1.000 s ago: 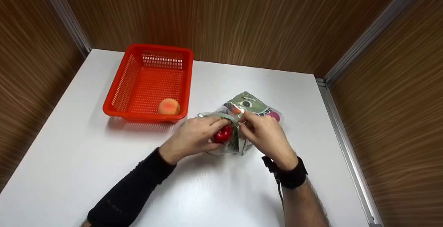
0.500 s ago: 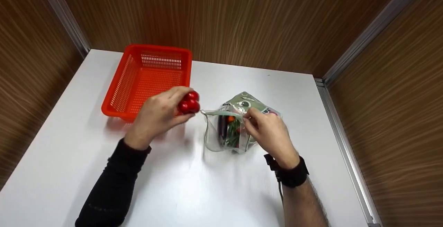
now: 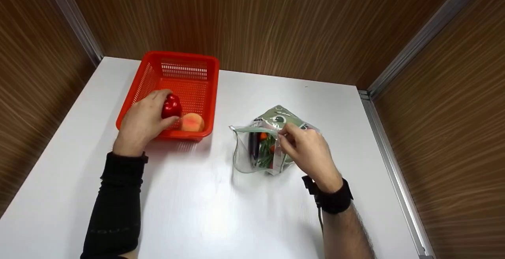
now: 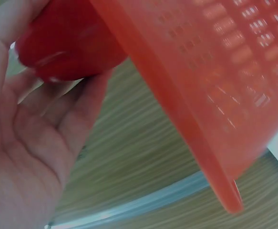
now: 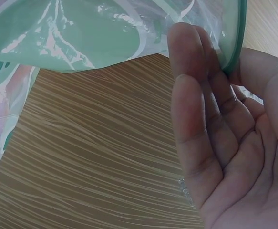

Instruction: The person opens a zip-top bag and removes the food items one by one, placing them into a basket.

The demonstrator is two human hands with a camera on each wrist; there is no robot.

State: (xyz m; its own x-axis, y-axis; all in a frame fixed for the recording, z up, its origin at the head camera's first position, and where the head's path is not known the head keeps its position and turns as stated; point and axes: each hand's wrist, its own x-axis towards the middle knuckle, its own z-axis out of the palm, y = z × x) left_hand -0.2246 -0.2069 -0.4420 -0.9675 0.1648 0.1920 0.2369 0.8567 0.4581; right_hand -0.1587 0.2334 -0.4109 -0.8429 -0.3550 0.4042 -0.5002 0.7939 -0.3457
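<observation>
My left hand (image 3: 144, 121) grips a shiny red bell pepper (image 3: 171, 106) over the near left part of the red plastic basket (image 3: 213, 93). Just right of the pepper, a peach (image 3: 192, 122) lies in the basket's near right corner. In the left wrist view, fingers and thumb curl round the pepper (image 4: 69, 43) beside the basket's rim (image 4: 177, 119). My right hand (image 3: 309, 150) pinches the green-edged mouth of a clear zip bag (image 3: 242, 152), which gapes toward me. Inside it show an eggplant (image 3: 254, 148), green stalks (image 3: 265, 156) and something orange (image 3: 263, 136).
The basket and bag stand apart on a white table (image 3: 221, 211). Wood-grain panels (image 3: 276, 26) close off the back and both sides, with metal strips (image 3: 394, 160) along the corners. A cable (image 3: 319, 217) hangs from the right wristband.
My left hand has drawn the red bell pepper out of the bag and carried it left to the basket. The right hand stays at the bag's mouth, almost still.
</observation>
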